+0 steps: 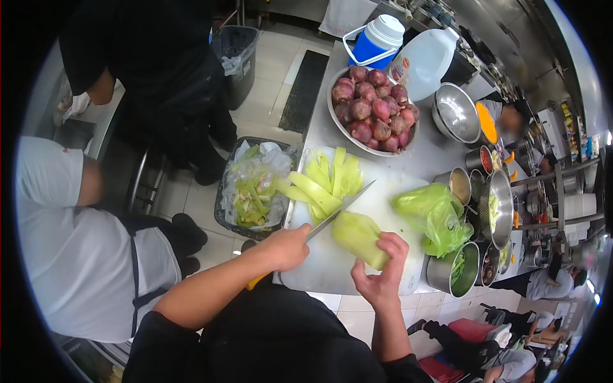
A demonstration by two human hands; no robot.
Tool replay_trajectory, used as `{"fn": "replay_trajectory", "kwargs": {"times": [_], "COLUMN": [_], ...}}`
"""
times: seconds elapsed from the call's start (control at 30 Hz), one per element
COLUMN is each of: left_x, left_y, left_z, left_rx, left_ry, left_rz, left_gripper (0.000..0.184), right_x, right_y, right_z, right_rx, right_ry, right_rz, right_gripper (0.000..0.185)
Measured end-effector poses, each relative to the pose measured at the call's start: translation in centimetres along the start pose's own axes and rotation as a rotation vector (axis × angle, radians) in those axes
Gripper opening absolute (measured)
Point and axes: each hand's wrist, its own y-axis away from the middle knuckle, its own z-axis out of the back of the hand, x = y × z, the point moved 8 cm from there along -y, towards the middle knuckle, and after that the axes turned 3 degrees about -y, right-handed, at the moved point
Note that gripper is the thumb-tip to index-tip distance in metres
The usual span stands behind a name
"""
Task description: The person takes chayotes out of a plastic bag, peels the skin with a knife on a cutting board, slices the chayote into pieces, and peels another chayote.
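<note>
Right now, in the head view, your left hand [287,247] is closed around a knife [341,212], whose blade slants away from you over the white cutting board [313,274]. Your right hand [383,268] holds the near end of a pale green vegetable block [357,235], thumb and fingertips at its edges. That block lies on the board, just to the right of the blade; whether the cutting edge touches it, this angle does not tell. Farther off, cut strips [325,182] are heaped at the board's left side, some poking out towards a lined bin [223,214].

Mind the block: its bare, smooth surface is probably slick, so a light fingertip hold could let it turn under the blade. Your right fingers look more stretched than tucked, so a slip could carry the edge towards them. The overhanging strips might drop into the bin if the blade or your left hand nudged the heap. On the other side, a green plastic bag [440,214] sits near the block; its loose folds could crowd your right hand or catch the block if it skidded that way.
</note>
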Motion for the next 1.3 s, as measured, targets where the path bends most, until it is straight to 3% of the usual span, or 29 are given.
{"fn": "replay_trajectory", "kwargs": {"times": [0.3,0.43,0.53,0.7,0.8,0.9,1.0,1.1,1.23,1.3], "left_x": [0.0,-1.3,-1.9,-3.3,-2.3,1.2,5.5,8.7,12.7,14.1], "left_y": [0.3,1.1,0.1,-0.1,1.8,5.1,8.4,10.5,11.1,11.4], "left_z": [-0.4,-0.6,-1.8,-1.3,-0.2,1.2,2.3,2.6,2.0,1.5], "left_rx": [0.023,0.102,0.032,0.090,0.049,-0.104,-0.181,-0.271,-0.404,-0.382], "left_ry": [-0.005,-0.077,-0.074,-0.074,-0.039,0.008,0.169,0.496,0.692,0.749], "left_rz": [0.002,0.067,-0.024,-0.041,-0.047,-0.073,0.099,0.203,0.171,0.198], "left_gripper": [0.038,0.043,0.041,0.047,0.043,0.038,0.038,0.036,0.033,0.031], "right_x": [-1.8,-4.1,-5.0,-6.9,-6.5,-3.7,-2.7,-2.1,-6.3,-7.2], "right_y": [1.5,3.5,5.3,7.3,6.5,3.7,1.7,-1.5,-5.3,-5.8], "right_z": [1.0,1.4,1.2,1.0,0.4,-1.0,-4.9,-9.9,-13.2,-14.5], "right_rx": [0.039,0.037,0.012,0.015,0.034,0.094,0.139,0.253,0.235,0.157], "right_ry": [0.088,0.177,0.233,0.340,0.426,0.609,0.280,0.103,0.350,0.191], "right_rz": [-0.061,-0.193,-0.307,-0.560,-0.564,-0.365,-0.150,-0.181,-0.495,-0.276], "right_gripper": [0.063,0.066,0.071,0.077,0.084,0.095,0.108,0.122,0.136,0.131]}}
